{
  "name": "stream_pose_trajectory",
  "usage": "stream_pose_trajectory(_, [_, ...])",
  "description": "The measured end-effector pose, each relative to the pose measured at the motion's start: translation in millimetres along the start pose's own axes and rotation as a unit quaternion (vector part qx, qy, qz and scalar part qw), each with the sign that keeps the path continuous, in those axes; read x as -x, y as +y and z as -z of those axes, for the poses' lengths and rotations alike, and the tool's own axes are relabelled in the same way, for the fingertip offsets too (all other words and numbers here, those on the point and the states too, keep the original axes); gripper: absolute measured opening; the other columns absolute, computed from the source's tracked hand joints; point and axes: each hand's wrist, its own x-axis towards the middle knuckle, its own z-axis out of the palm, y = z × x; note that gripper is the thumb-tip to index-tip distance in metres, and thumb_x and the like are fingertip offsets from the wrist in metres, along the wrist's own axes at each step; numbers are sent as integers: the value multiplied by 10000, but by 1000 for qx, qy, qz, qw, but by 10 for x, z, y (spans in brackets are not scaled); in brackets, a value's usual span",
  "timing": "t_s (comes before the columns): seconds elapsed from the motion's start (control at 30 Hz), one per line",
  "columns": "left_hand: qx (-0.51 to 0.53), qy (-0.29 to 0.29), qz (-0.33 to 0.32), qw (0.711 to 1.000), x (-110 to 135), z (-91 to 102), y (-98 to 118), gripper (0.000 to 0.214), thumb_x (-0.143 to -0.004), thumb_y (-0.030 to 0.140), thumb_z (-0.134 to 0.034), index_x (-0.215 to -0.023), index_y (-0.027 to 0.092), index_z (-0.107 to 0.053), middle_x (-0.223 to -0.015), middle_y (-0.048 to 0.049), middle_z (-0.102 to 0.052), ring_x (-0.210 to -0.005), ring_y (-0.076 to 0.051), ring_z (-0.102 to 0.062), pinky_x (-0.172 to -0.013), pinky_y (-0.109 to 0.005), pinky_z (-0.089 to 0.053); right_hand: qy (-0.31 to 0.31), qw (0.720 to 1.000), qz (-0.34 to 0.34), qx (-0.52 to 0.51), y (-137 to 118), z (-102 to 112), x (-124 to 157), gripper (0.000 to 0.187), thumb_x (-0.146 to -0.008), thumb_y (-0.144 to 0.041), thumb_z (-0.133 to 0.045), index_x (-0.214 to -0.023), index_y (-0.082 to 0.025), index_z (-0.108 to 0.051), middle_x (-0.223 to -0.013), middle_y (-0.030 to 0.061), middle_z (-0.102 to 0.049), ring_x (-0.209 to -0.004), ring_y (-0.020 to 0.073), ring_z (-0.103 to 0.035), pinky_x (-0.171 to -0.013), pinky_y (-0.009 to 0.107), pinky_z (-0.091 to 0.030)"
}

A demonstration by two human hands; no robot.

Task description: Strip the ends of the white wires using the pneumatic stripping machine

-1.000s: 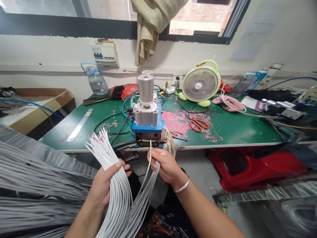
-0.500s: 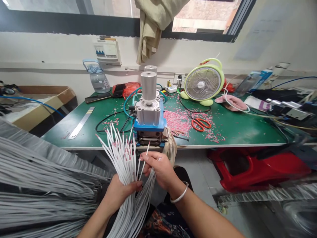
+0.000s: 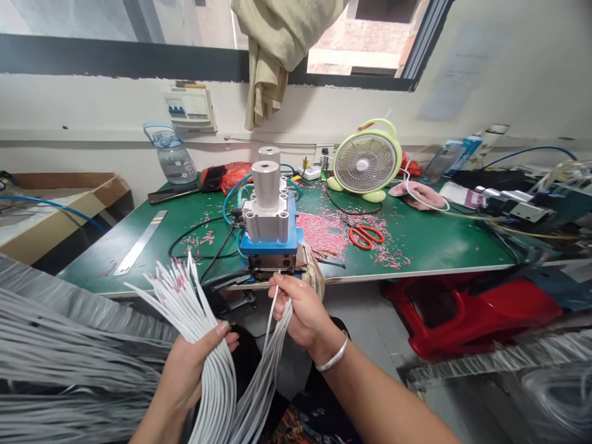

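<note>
My left hand (image 3: 197, 357) is wrapped round a thick bundle of white cables (image 3: 203, 320), whose pink-tipped ends fan out up and to the left. My right hand (image 3: 300, 311) pinches a single white cable (image 3: 272, 311) near its end, right at the front opening of a small press (image 3: 269, 213) with a silver cylinder on a blue base. A second, thinner bunch of white cables (image 3: 266, 376) hangs from the same right hand. The very tip of the pinched cable is hard to make out against the press opening.
Pink and white offcuts (image 3: 321, 234) litter the green table (image 3: 444, 246) beside orange-handled scissors (image 3: 366, 236). Behind them stands a green fan (image 3: 367, 160). A steel ruler (image 3: 141, 243) and a water bottle (image 3: 173, 157) are at left. More cables (image 3: 69, 351) hang at far left; a red stool (image 3: 485, 314) is below right.
My right hand has brought the pinched cable up to the press opening. My left hand has moved left with its bundle, away from the right hand. The camera view has shifted slightly.
</note>
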Motion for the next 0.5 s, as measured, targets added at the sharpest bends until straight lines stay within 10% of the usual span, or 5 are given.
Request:
stream_pose_trajectory(0.27, [-55, -47, -30, 997, 15, -38, -81, 298, -497, 212, -745, -644, 151, -493, -466, 48, -535, -435, -105, -512, -468, -229, -416, -106, 970, 41, 214, 62, 199, 133, 284, -730, -367, -575, -653, -95, -597, -532, 0, -539, -372, 38, -412, -391, 168, -331])
stream_pose_trajectory(0.5, [-179, -88, -74, 977, 31, -100, -159, 261, -503, 259, -728, -567, 151, -499, -456, 37, -513, -432, -118, -488, -470, -247, -393, -91, 976, 26, 198, 107, 188, 160, 286, -680, -356, -634, -828, -111, -626, -549, -3, -546, -468, 63, -475, -451, 170, -362])
